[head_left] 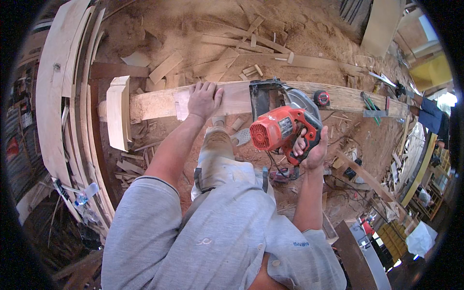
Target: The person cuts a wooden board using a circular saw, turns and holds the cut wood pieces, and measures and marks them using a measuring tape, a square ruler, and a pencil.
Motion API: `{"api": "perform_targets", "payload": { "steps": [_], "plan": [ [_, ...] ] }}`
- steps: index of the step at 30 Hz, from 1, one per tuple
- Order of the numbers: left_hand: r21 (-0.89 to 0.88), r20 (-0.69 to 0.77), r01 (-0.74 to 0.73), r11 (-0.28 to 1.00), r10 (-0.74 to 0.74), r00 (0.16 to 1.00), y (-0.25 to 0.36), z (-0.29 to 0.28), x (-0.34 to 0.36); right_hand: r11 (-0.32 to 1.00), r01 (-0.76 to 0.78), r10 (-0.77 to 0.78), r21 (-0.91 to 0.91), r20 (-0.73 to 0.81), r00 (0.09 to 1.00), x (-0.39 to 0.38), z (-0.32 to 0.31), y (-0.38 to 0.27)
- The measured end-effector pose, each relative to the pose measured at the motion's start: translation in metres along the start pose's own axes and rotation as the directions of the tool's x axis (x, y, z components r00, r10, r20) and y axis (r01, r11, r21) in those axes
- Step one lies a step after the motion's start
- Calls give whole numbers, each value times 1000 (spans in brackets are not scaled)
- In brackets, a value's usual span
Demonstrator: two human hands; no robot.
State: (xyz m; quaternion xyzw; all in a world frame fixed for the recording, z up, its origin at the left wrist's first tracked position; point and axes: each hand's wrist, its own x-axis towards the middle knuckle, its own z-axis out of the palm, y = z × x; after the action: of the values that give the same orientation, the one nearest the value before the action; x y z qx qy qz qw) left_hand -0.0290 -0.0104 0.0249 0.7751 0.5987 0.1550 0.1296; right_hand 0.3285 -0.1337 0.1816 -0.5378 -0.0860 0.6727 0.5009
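My left hand (205, 99) lies flat on a short pinkish board (235, 98), fingers stretched toward its far edge. This board rests on a long, rough timber beam (153, 102) that runs across in front of me. My right hand (314, 147) is wrapped round the rear handle of a red and black circular saw (275, 129). The saw's dark base plate (259, 102) sits at the right end of the board, over the beam. Its blade edge is hidden under the guard and body.
On the beam, right of the saw, are a red tape measure (321, 98) and a green-handled tool (371, 103). A pale block (119, 114) lies across its left end. Long planks (63, 96) are stacked at left. Offcuts (166, 66) litter the sawdust-covered ground. Another person (430, 113) is at far right.
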Motion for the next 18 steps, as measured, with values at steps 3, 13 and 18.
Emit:
{"api": "perform_targets", "payload": {
  "steps": [3,13,18],
  "plan": [
    [6,11,3,1000,-3,1000,0,-1,0,1000,-14,13,22,20,1000,1,0,-1],
    [5,22,14,1000,-14,1000,-1,0,1,1000,-4,4,-3,-23,1000,6,6,-3],
    [19,41,-5,1000,4,999,-2,-1,1,1000,11,-11,2,4,1000,9,6,-4]
  ]
}}
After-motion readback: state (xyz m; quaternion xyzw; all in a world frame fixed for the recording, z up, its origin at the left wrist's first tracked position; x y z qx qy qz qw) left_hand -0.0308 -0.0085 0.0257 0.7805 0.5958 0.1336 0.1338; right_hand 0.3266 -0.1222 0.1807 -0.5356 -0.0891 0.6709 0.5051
